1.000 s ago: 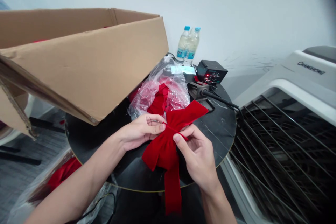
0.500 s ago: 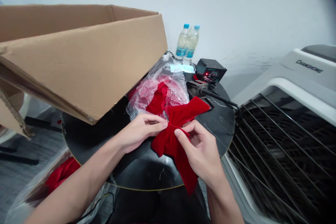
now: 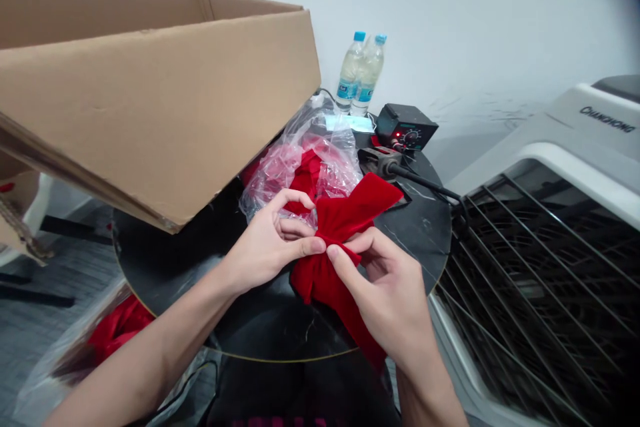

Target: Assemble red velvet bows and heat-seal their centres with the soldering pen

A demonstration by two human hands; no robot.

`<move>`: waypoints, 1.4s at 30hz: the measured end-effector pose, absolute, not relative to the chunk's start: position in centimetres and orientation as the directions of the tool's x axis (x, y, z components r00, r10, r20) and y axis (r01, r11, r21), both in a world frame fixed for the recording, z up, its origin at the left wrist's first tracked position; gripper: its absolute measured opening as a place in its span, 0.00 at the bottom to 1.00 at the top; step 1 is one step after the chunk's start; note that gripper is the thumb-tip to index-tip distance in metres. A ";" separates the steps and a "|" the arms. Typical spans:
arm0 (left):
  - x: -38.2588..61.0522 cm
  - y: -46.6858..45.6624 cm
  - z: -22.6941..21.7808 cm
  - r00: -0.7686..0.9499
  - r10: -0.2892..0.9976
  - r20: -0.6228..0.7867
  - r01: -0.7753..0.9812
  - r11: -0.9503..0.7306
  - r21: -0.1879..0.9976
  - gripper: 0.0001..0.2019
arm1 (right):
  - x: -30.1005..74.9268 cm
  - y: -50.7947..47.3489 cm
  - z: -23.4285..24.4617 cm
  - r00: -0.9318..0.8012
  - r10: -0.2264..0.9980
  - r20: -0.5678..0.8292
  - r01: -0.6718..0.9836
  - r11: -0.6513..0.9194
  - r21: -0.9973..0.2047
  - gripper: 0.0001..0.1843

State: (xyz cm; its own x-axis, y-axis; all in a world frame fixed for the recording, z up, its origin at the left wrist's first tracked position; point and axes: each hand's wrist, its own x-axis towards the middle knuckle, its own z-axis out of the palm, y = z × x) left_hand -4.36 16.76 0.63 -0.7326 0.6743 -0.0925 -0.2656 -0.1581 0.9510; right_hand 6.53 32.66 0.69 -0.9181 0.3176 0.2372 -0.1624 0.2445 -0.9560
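Over the front of a round black table I hold a red velvet bow between both hands. My left hand pinches its gathered middle from the left, thumb pressed on the fabric and index finger arched above. From the right, my right hand grips the same middle, its thumb close to the left thumb. One tail points up and right; another hangs down past the table edge under my right hand. Just behind the bow lies a clear plastic bag with red fabric in it.
A large open cardboard box overhangs the table's left side. At the back are two water bottles and a black control box with a lit red light. An air cooler stands right. Red fabric sits in a lined container below left.
My left fingers have shifted: the index finger now arches higher and the thumb has moved closer to my right thumb. The bow's upper tail stands a little steeper. The view has tilted slightly.
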 end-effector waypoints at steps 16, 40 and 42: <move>-4.6 15.9 0.7 -0.470 0.782 -0.409 -0.629 0.028 0.777 0.17 | 4.9 37.3 1.4 -0.456 -0.561 0.691 -0.744 0.666 0.051 0.09; -3.8 16.5 1.1 -0.739 0.632 -0.232 -0.493 -0.273 0.826 0.15 | 9.7 35.0 -1.0 -0.711 -0.199 0.675 -0.673 0.472 -0.570 0.16; -3.8 16.6 1.0 -0.738 0.635 -0.229 -0.511 -0.305 0.804 0.15 | 10.4 35.7 -2.1 -0.740 -0.248 0.624 -0.651 0.497 -0.574 0.16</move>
State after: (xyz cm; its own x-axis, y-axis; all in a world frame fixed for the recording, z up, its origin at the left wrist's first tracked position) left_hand -3.84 16.61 1.01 -0.7378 0.6351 -0.2287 -0.5113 -0.3046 0.8036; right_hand 10.43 35.71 -2.06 -0.7405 -0.2484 0.6245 -0.6509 0.4968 -0.5741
